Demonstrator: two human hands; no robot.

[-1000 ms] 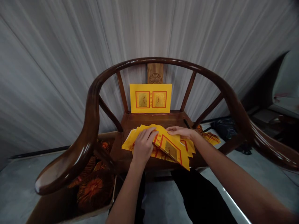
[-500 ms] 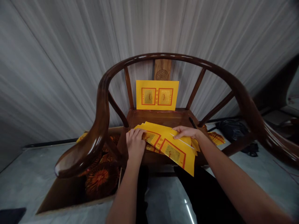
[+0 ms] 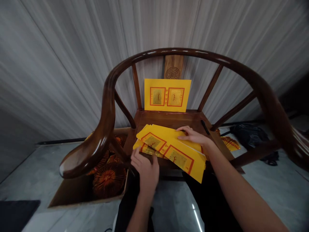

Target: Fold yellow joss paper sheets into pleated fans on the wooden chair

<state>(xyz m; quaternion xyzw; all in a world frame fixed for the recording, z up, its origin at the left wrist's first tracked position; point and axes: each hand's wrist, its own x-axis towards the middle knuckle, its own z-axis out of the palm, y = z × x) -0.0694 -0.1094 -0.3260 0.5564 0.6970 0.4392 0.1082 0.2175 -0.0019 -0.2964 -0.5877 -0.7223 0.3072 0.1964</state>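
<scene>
Several yellow paper sheets (image 3: 166, 137) with red-framed gold squares lie fanned over the front of the wooden chair seat (image 3: 159, 119). My right hand (image 3: 193, 135) rests on their upper right part, thumb and fingers on the top sheet. Just below the sheets' left end is my left hand (image 3: 145, 164), fingers apart and a little curled, near the lower edge. Against the chair's back a single yellow sheet (image 3: 168, 95) stands upright. A black pen-like object (image 3: 205, 127) lies at the seat's right side.
The chair's curved armrest (image 3: 83, 158) rises at the left and its rail circles behind. On the floor at left, a cardboard box (image 3: 69, 193) holds round red and gold paper pieces (image 3: 109, 178). A black bag (image 3: 251, 138) lies at the right, a curtain behind.
My left hand has come off the sheets' left end and moved down toward me, its fingers opening. My right hand is still on the sheets. The view has shifted slightly.
</scene>
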